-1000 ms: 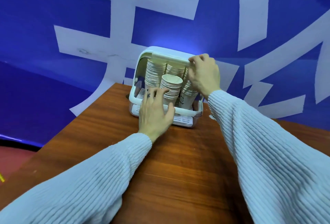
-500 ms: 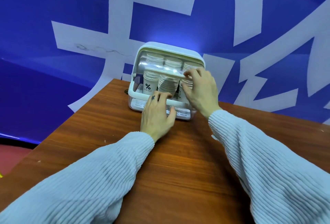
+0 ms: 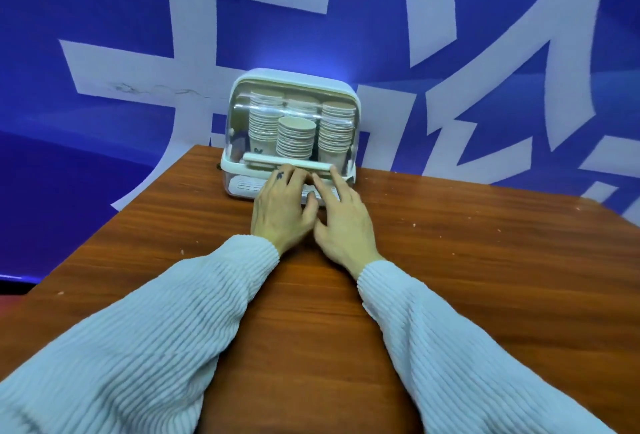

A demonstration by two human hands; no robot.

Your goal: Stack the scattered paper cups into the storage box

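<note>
The left hand [image 3: 282, 207] and right hand [image 3: 341, 219] are laid side by side, fingers extended, fingertips pressed on the handle bar [image 3: 287, 161] of the storage box [image 3: 291, 136]. The clear cover is lowered over the stacked paper cups [image 3: 296, 137] inside. The box is set at the desk's [image 3: 450, 260] far edge. If pushed hard, it could be slid backward off the desk.

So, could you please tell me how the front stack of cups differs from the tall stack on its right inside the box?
The front cup stack is shorter, its top rim sitting well below the top of the right cup stack. The front stack stands nearer the handle bar; the right stack is set further back, beside the box's side wall. Both are upright nested paper cups behind the closed clear lid of the storage box.
</note>
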